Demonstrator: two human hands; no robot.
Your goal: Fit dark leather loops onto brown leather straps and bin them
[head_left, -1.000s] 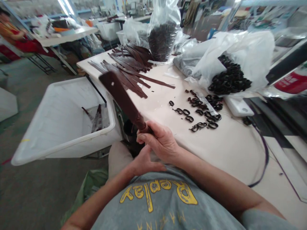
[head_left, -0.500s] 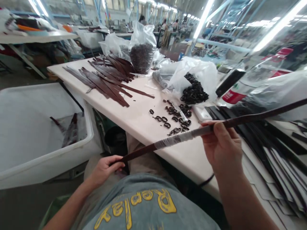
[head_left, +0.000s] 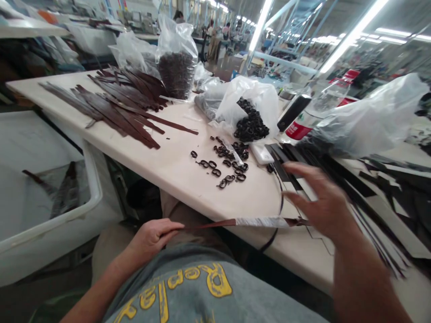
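Note:
A dark brown leather strap (head_left: 227,223) with clear plastic film (head_left: 261,222) wrapped round its middle is pinched at its near end by my left hand (head_left: 155,235), above my lap. From there it runs to the right across the table edge. My right hand (head_left: 325,202) is off the strap, thumb and fingers apart, just above its far end; the hand partly hides what lies beneath. Beyond the strap lie several small black strap loops (head_left: 216,173). More black loops (head_left: 251,123) spill from an open plastic bag (head_left: 266,96).
Brown straps (head_left: 114,110) lie heaped on the table's left part (head_left: 32,85), beside a bag of dark pieces (head_left: 177,74). Black strips (head_left: 336,179) cover the right side. Behind them stand a red-labelled bottle (head_left: 299,130) and plastic bag (head_left: 373,121). A white bin (head_left: 96,179) stands left.
My right hand has let go of the strap and moved right with its fingers spread. The strap's far part has dropped towards the table, while my left hand keeps its end. The view has turned right.

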